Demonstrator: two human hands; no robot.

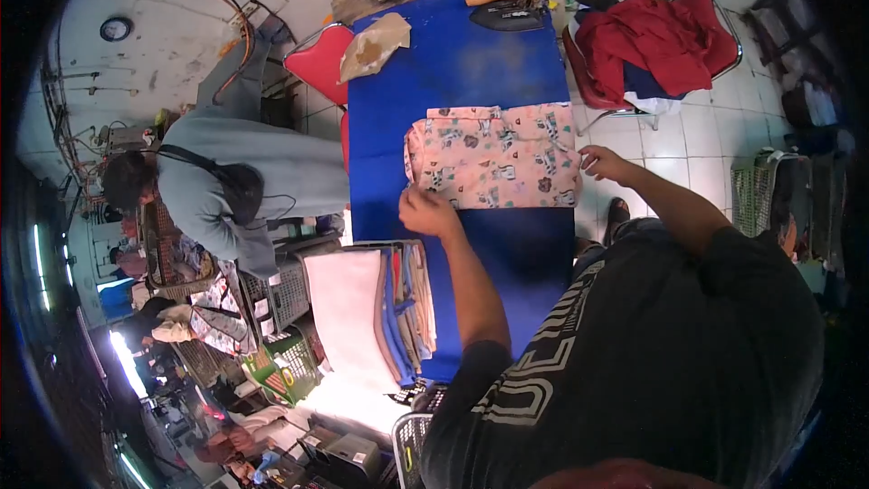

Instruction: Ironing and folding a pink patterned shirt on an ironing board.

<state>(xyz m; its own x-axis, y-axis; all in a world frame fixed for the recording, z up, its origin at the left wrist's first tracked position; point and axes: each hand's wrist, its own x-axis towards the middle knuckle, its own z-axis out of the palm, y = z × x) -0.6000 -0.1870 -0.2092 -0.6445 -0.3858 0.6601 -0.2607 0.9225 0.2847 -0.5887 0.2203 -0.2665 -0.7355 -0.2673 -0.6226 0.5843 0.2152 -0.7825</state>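
Observation:
A folded peach-pink garment (499,156) with a printed animal pattern lies flat on a blue-covered table (394,142). My left hand (429,212) is at its near left corner, fingertips bent together on the fabric edge. At the opposite short side, my right hand (604,164) has its fingers curled against the garment's right edge. Whether those right fingertips pinch the cloth is hard to make out. A clothes iron (508,15) with a wooden handle rests at the far right end of the table.
Brown paper (375,47) lies at the far left corner. A stack of folded clothes (346,312) stands by the table's left side. Red and dark clothes (638,47) cover a chair at right. Another person (251,163) bends over baskets at left. A cable hangs above the iron.

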